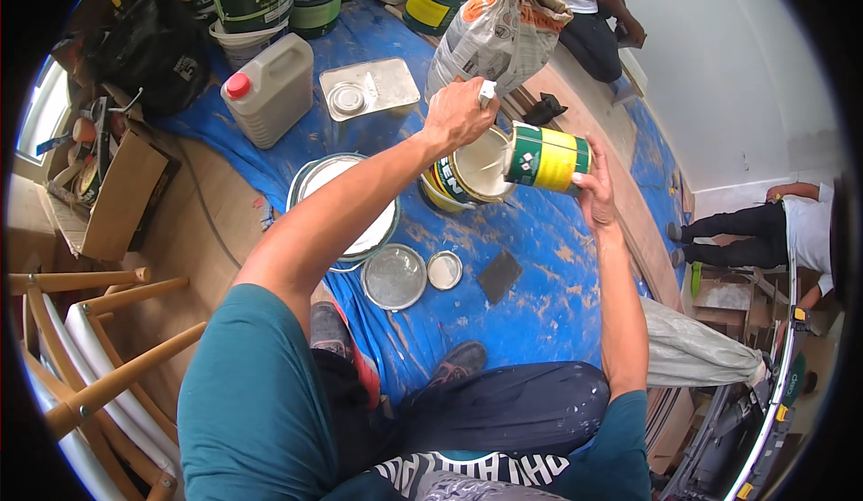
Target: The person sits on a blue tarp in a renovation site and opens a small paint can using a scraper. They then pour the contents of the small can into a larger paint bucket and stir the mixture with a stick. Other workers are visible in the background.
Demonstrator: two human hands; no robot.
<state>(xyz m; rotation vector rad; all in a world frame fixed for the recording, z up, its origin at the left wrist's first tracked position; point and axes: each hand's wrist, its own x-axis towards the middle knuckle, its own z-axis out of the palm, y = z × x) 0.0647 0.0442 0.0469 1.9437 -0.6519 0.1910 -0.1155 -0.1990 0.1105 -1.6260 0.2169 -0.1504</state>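
Note:
My left hand (463, 114) is closed around a tool with a pale handle (487, 93); its working end is hidden. Below that fist stands an open paint bucket (440, 197), dark green and yellow, with creamy white stuff inside. My right hand (598, 186) grips a small green and yellow tin (550, 157) by its base and side. The tin lies tilted on its side, its mouth toward the bucket's opening and over the rim. A larger bucket of white paint (369, 218) stands to the left, partly behind my left forearm.
On the blue sheet (548, 294) lie two round lids (394, 277) and a dark square pad (500, 276). A jerrycan (272, 92), a white rectangular tin (370, 87) and a paper sack (494, 38) stand beyond. Other people (760, 227) are at the right and far right.

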